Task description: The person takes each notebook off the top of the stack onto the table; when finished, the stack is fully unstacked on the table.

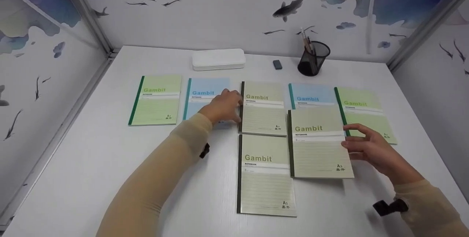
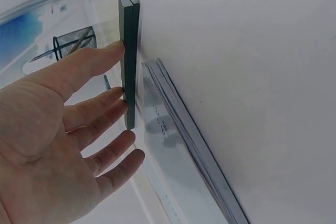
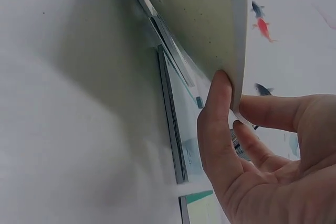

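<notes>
My right hand [image 1: 373, 145] pinches the right edge of a beige Gambit notebook [image 1: 318, 152] between thumb and fingers. That notebook is lifted off the table, as the right wrist view shows its underside, and it covers part of a blue notebook [image 1: 311, 94]. At the middle of the back row, my left hand [image 1: 223, 107] touches the dark spine of another beige notebook [image 1: 263, 119] with its thumb and fingertips. Directly in front of that one lies a third beige notebook [image 1: 265, 185]. A second blue notebook [image 1: 194, 101] is partly hidden under the left hand and forearm.
Green notebooks lie at the row's left end [image 1: 155, 108] and right end [image 1: 362, 97]. Behind the row are a white case [image 1: 218, 60], a dark eraser [image 1: 277, 65] and a black mesh pen cup [image 1: 311, 63]. Patterned walls [image 1: 238, 17] border the white table [image 1: 73, 178].
</notes>
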Tool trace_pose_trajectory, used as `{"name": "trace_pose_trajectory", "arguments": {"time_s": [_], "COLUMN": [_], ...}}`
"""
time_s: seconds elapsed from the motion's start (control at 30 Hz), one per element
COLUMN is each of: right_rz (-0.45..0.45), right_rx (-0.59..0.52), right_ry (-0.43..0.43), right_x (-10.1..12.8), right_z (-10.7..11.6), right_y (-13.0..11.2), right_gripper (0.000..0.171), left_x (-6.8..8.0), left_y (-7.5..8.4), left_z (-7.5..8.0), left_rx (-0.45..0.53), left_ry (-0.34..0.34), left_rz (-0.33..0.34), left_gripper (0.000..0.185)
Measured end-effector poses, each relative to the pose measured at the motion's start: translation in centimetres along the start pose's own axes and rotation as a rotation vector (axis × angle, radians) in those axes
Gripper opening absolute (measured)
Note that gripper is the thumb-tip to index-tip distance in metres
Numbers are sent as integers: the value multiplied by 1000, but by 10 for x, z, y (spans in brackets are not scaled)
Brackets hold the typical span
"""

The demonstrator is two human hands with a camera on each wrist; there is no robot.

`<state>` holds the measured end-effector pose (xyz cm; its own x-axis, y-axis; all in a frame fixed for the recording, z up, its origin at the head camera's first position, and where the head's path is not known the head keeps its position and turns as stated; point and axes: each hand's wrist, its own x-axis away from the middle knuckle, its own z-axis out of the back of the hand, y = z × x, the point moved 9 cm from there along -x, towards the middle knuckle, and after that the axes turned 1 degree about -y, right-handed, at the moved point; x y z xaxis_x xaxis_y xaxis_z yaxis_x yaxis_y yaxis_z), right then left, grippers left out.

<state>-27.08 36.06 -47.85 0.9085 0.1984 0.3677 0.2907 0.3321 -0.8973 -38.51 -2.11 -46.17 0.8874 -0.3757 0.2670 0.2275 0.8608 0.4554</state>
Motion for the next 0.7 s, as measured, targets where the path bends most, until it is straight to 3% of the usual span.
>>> {"name": "trace_pose_trajectory", "arguments": {"time_s": [0.3, 0.53, 0.7], "right_rz": [-23, -76, -128], "right_rx": [-2, 15, 80], "right_ry": [-109, -208, -239], "right_x": [27, 38, 41], "right_z": [0, -12, -17], "right_y": [7, 18, 25], "right_gripper": [44, 37, 39], "left_x": [0, -3, -2], "left_y": [-1, -1, -1], "left_z": [0, -1, -1], "left_rx": [31, -43, -21], "left_ry": [8, 8, 4], "left_rz": [8, -26, -22], "left_gripper": [67, 68, 68]}}
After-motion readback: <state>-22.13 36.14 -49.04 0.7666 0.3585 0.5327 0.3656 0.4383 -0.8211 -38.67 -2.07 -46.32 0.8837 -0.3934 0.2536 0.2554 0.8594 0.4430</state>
